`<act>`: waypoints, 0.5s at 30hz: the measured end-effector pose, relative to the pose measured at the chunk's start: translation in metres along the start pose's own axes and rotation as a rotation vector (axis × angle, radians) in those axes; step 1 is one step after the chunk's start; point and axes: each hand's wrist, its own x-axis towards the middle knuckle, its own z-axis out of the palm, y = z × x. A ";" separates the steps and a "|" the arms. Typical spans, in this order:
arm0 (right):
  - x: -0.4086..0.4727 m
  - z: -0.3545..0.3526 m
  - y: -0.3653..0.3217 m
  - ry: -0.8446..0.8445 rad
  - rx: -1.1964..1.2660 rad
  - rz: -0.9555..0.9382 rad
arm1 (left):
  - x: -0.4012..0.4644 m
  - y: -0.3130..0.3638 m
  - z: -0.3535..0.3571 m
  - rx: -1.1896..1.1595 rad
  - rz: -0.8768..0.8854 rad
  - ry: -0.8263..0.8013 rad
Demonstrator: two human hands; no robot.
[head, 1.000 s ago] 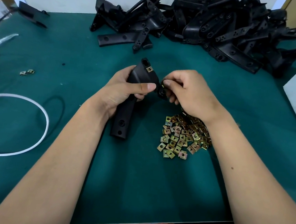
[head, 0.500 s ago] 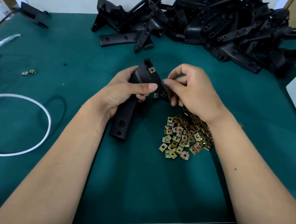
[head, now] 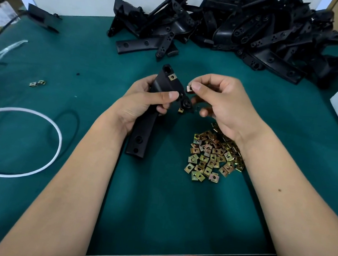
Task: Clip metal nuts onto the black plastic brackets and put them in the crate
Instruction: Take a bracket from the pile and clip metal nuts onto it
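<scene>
Many loose nuts (head: 214, 156) lie on the desk (head: 161, 214) near the person. Above, the left hand (head: 143, 104) grips the bracket (head: 158, 104), which already carries two nuts. The right hand (head: 222, 105) has lifted off and now pinches a fresh nut (head: 189, 88) beside it; the bracket pile (head: 243, 33) lies behind.

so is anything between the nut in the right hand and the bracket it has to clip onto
Nothing visible. The right hand pinches the nut just right of the bracket, with only open air between them. The left hand grips the bracket lower down, its thumb below that edge. Two nuts already sit on the bracket.
</scene>
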 end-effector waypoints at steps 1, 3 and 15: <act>0.000 0.000 0.000 0.005 0.013 0.006 | 0.000 0.000 -0.001 -0.002 -0.003 -0.001; 0.001 0.001 0.000 0.019 0.031 0.005 | 0.001 -0.001 -0.001 -0.005 -0.007 -0.002; 0.000 0.003 -0.002 0.001 0.048 0.021 | 0.000 -0.001 -0.002 -0.018 -0.012 -0.011</act>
